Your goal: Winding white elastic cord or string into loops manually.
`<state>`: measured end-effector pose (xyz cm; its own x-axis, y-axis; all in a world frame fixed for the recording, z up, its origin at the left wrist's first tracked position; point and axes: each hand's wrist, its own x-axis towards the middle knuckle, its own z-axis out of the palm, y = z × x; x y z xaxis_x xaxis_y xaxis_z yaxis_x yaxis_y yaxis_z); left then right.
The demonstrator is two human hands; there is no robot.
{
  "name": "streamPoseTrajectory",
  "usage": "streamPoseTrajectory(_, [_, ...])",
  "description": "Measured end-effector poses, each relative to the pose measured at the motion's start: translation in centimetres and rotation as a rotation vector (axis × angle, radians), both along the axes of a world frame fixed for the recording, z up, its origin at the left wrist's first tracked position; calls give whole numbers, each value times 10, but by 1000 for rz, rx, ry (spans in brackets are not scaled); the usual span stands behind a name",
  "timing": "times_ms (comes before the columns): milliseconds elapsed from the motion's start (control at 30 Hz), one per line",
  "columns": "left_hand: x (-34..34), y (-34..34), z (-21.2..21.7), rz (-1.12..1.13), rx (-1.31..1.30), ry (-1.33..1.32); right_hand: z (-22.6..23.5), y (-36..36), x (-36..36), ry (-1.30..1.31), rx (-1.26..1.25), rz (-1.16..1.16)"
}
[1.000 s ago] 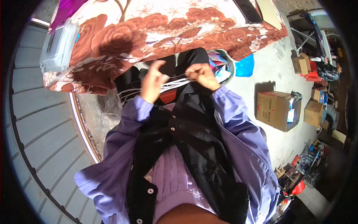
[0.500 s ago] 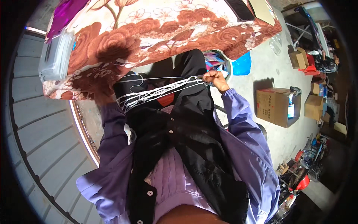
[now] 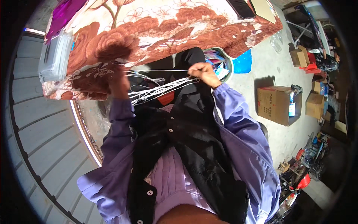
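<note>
A bundle of thin white cord (image 3: 164,89) stretches in many strands across my lap, between my two hands. My right hand (image 3: 206,74) is closed, its thumb and fingers pinching the cord at the right end of the bundle. One strand runs taut from those fingertips over to the left, above the rest, and a loose loop droops below it. My left hand (image 3: 120,84) is in shadow at the cloth's edge, at the other end of the strands. Its fingers are dark and partly blurred, but the taut strand leads into them.
Ahead is a surface under a brown-and-white floral cloth (image 3: 156,31), with a dark phone-like slab (image 3: 240,8) and a stack of clear plastic sleeves (image 3: 56,58). A filled bucket (image 3: 228,61) stands past my right hand. An open cardboard box (image 3: 274,104) sits on the floor, right.
My left hand has moved right and slightly forward, and my right hand a little left and forward. They are closer together, and a loop of cord hangs looser between them.
</note>
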<state>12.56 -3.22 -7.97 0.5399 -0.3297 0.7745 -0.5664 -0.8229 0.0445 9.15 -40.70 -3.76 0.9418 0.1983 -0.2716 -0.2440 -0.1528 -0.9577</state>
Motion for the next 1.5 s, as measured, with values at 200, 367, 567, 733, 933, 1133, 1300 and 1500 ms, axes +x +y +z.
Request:
streamPoseTrajectory(200, [-2,71,-64,428,-589,805,-11,-76,-9,25,111,-223])
streamPoseTrajectory(367, [-13,80,-96,560,-755,1031,25,-112,-1,-35,674,-389])
streamPoseTrajectory(567, [-14,42,-60,415,-929,1173,94,-144,-1,11,985,-546])
streamPoseTrajectory(733, [-34,-34,26,265,-195,779,88,-101,2,108,747,-478])
streamPoseTrajectory(933, [-48,-108,112,-269,-619,913,83,-10,3,255,752,-392])
streamPoseTrajectory(1133, [-41,-150,117,-716,-1081,1593,96,44,5,399,999,-301])
streamPoseTrajectory(1300, [-43,-133,104,-587,-969,1628,88,23,17,295,894,-500])
streamPoseTrajectory(1500, [-42,-118,99,-584,-834,1612,56,10,21,178,812,-502])
